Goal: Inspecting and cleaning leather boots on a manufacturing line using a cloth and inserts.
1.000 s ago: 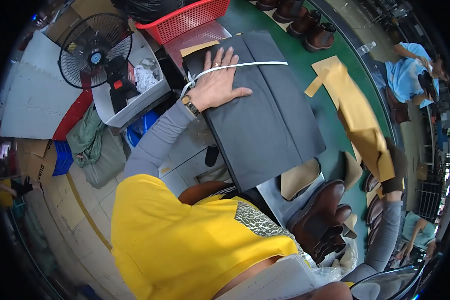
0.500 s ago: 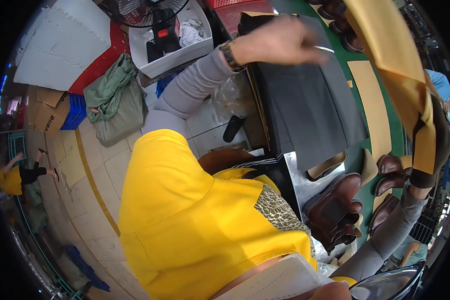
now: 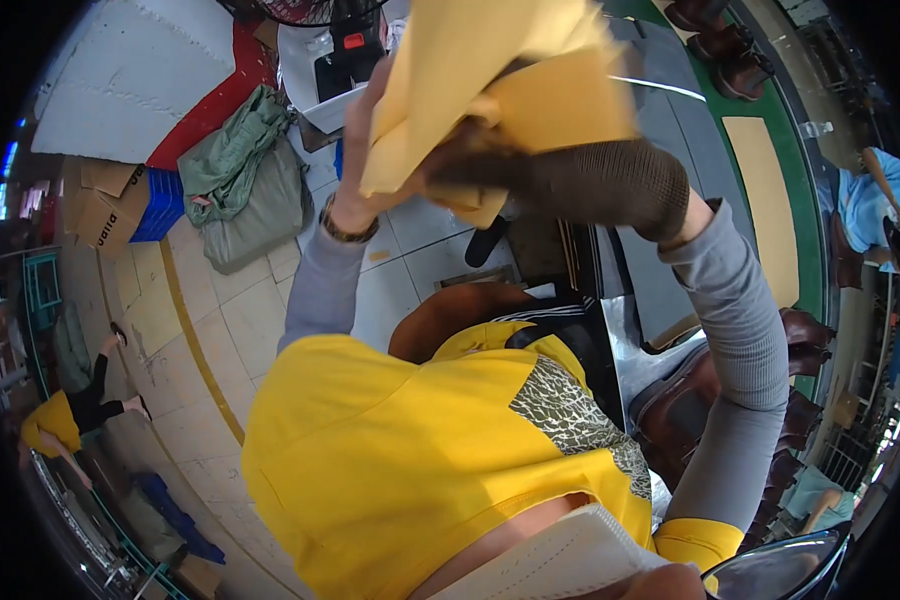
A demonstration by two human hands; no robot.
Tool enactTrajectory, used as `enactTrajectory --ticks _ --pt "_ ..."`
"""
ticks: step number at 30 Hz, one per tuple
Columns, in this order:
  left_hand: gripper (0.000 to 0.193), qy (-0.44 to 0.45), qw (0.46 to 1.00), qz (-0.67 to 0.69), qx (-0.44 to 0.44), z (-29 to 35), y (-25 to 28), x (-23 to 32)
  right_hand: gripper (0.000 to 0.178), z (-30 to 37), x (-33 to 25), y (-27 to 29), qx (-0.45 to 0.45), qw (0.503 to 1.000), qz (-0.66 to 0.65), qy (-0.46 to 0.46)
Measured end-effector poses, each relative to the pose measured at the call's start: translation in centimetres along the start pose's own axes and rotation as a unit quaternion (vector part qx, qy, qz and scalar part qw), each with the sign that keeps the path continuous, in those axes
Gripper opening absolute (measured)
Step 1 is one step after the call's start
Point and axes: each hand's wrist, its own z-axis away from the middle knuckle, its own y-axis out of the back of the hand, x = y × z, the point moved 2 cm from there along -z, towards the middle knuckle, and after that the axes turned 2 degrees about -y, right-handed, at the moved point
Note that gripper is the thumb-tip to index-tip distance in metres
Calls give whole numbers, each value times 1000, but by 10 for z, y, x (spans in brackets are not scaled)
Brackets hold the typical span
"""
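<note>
A yellow-tan sheet [image 3: 450, 90], bent and blurred by motion, is up in front of me at the top middle. My left hand [image 3: 353, 170], bare with a watch at the wrist, grips its left edge. From the right, my right hand [image 3: 530, 185] in a brown knitted glove holds the sheet's lower folds; its fingertips are partly covered by the material. Behind the sheet, a dark grey sheet [image 3: 675, 130] covers the bench, with a thin white strip [image 3: 660, 87] across it.
On the green bench top lie a flat tan piece [image 3: 765, 200] and brown boots [image 3: 745, 75]; more boots [image 3: 670, 400] stand by my right arm. A white bin [image 3: 292, 50], green cloth [image 3: 235, 170] and cardboard box [image 3: 105, 205] sit left. Other people [image 3: 875, 195] are farther off.
My right hand has swung from the far right to the middle, bringing the yellow-tan sheet along. My left hand has left the dark sheet, moved left and taken hold of the yellow-tan one.
</note>
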Motion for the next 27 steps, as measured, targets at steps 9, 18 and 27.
enactTrajectory --ticks 9,18,27 --pt "58 530 665 521 -78 228 -131 -107 34 70 67 75 174 960 10 -218" --pt "18 366 858 -131 -337 246 -310 -274 56 113 137 38 113 887 381 -235" --pt "38 144 781 -333 -508 341 -330 -320 62 102 142 41 79 898 351 -254"
